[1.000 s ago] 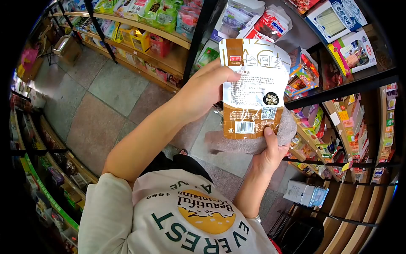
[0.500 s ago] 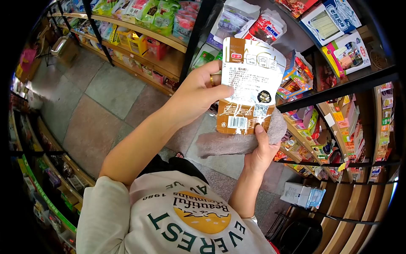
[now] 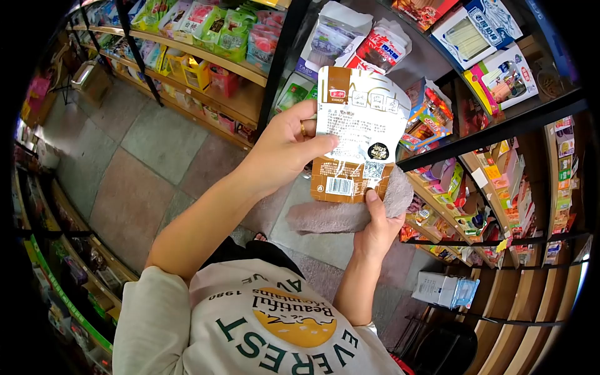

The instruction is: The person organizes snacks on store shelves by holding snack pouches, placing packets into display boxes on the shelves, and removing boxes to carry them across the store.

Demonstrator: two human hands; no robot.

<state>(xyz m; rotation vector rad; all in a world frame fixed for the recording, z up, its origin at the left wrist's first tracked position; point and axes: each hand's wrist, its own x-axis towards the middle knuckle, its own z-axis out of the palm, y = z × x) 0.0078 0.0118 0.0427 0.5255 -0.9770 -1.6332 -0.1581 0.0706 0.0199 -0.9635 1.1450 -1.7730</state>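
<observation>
A white and brown snack packet, printed with small text, a barcode and a QR code, is held up in front of my chest. My left hand grips its left edge, with the thumb lying on the printed face. At the lower right edge, my right hand pinches the packet with its thumb on top; the other fingers are mostly hidden. A grey fluffy cloth hangs behind the packet and lies against my right hand.
Just beyond the packet, a shelf carries opened display boxes, among them a red bag and a blue box. More snack shelves stand at upper left. A white carton sits at lower right. Floor tiles show on the left.
The packet and both hands have shifted slightly left and down in view, along with the cloth. Both hands keep the same hold, and the shelves have also shifted slightly in view.
</observation>
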